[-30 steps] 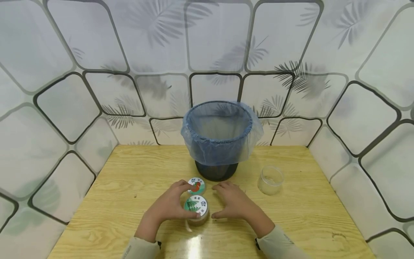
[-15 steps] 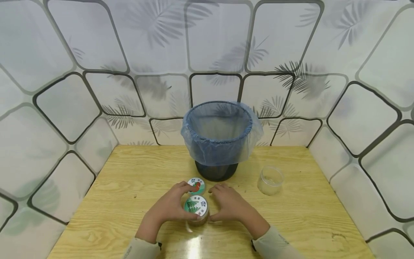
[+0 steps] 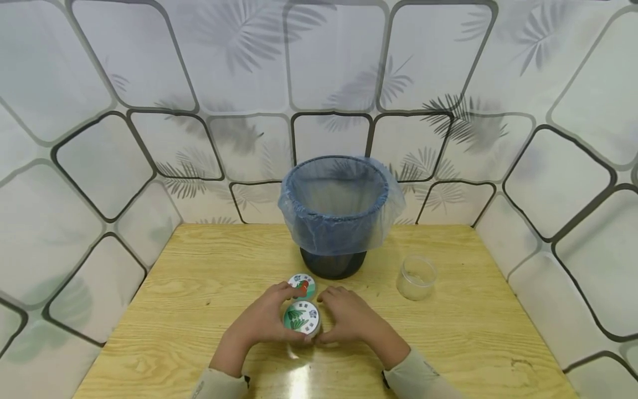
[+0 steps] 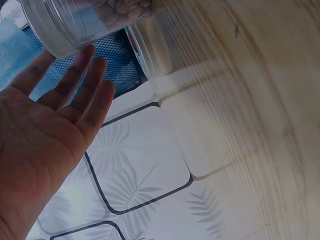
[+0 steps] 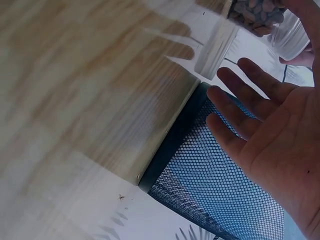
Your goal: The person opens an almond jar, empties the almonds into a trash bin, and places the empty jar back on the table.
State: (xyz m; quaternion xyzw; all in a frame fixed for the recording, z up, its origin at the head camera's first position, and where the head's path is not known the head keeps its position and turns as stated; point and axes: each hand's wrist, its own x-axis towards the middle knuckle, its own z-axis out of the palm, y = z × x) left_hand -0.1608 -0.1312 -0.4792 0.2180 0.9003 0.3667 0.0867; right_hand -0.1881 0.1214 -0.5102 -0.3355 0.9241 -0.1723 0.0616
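A clear jar with brown nut-like pieces inside stands on the table, topped by a round white lid with green leaves printed on it. My left hand curves loosely along its left side, thumb at the near edge of the lid. In the left wrist view the fingers are extended and spread, fingertips right at the lid. My right hand is at the jar's right side, thumb tip close to it and fingers spread in the right wrist view. Just behind lies a flat disc-shaped lid with a red tomato picture, partly covered by left fingertips.
A dark mesh bin with a blue bag liner stands behind the jar. To the right is an uncovered clear jar. Patterned fabric walls enclose the wooden table at the back and sides.
My right hand has moved left, closer to the nut-filled jar. The left hand has stayed nearly in place, its thumb shifting slightly at the jar's near side.
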